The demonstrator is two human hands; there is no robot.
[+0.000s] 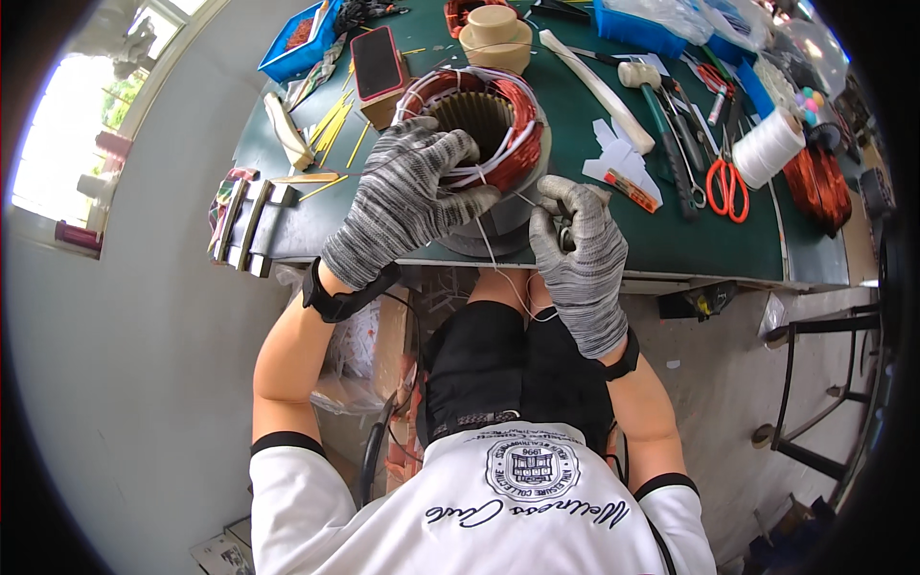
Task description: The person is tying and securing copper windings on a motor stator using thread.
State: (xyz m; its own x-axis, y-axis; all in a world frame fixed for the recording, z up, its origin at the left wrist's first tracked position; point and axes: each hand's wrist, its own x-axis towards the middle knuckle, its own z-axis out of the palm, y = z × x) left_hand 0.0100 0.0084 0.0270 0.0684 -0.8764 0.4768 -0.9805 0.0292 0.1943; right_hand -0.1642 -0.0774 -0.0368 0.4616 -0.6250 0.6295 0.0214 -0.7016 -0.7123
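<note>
A motor stator [522, 125] with reddish copper windings and white cord lacing stands upright near the table's front edge. My left hand [402, 196], in a grey striped glove, grips the near left side of its winding, fingers over the rim. Just right of the stator, my gloved right hand [583, 254] is closed around a small metal tool, mostly hidden, whose thin tip points toward the winding. White cord [486, 235] hangs from the winding's near side and loops down over my lap.
On the green table [479, 29] lie a phone [378, 63] on a box, yellow strips [331, 125], a mallet [640, 77], red-handled scissors [727, 190] and a white thread spool [769, 147]. Metal bars [251, 225] sit at the left edge. A stool [824, 383] stands right.
</note>
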